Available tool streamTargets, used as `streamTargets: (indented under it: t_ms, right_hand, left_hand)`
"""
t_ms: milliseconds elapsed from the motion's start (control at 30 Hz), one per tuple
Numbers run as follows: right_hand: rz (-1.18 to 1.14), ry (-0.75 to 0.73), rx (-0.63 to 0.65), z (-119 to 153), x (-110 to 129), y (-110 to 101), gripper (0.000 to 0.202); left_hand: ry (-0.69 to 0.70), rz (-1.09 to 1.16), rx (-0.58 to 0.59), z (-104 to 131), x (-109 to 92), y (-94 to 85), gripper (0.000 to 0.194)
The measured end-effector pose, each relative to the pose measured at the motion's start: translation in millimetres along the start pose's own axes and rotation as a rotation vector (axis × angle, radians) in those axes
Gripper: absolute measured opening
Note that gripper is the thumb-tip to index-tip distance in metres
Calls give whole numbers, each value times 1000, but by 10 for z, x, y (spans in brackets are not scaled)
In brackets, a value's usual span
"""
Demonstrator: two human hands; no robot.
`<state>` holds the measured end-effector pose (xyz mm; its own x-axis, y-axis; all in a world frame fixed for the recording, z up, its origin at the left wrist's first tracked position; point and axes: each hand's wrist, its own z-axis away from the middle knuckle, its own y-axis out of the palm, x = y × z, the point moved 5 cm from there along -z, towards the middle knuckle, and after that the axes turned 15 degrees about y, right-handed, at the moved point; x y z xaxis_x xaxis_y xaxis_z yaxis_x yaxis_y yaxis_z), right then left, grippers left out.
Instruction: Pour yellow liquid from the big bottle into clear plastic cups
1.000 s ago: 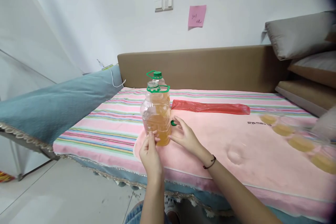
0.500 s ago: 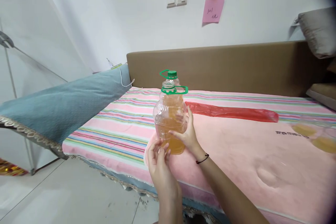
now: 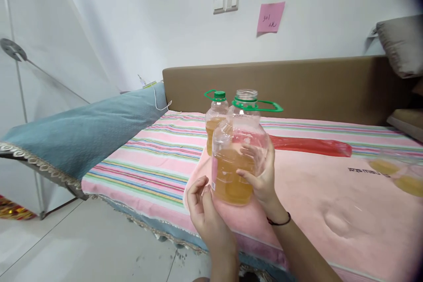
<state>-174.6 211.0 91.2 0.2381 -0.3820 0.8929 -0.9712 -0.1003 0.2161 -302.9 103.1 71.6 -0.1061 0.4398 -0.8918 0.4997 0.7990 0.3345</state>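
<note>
A large clear plastic bottle with a green ring handle stands nearly upright before me, its mouth uncapped and amber liquid in its lower half. My right hand is wrapped round its right side, fingers behind and thumb in front. Just off its lower left side is my left hand, fingers loosely bent with a small gap to the thumb; I see nothing held in it. Behind, a similar bottle with a green cap stands on the bed, partly hidden by the front bottle.
A red plastic bag lies flat along the back of the pink blanket. Blurred clear containers with yellowish liquid are at the right edge. Behind stands a brown headboard; a blue-covered bed end rises at left.
My right hand has moved the uncapped bottle right and closer, so the capped bottle shows beside it. My left hand is now apart from the bottle, its fingers bent more.
</note>
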Motion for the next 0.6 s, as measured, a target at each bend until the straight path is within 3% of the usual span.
streamTargets:
  t_ms: [100, 267, 467, 600]
  right_hand:
    - [-7, 20, -4, 107, 271, -244, 116]
    - [-67, 111, -11, 419, 663, -760, 119]
    - [-159, 273, -79, 957, 989, -1384, 112]
    - [-73, 318, -62, 1304, 1142, -1769, 106]
  left_hand:
    - [67, 85, 137, -14, -95, 112, 17]
    - [32, 296, 695, 126, -112, 472, 50]
    - [-116, 488, 1313, 669, -146, 706, 84]
    - [-257, 481, 1572, 1085, -258, 779, 94]
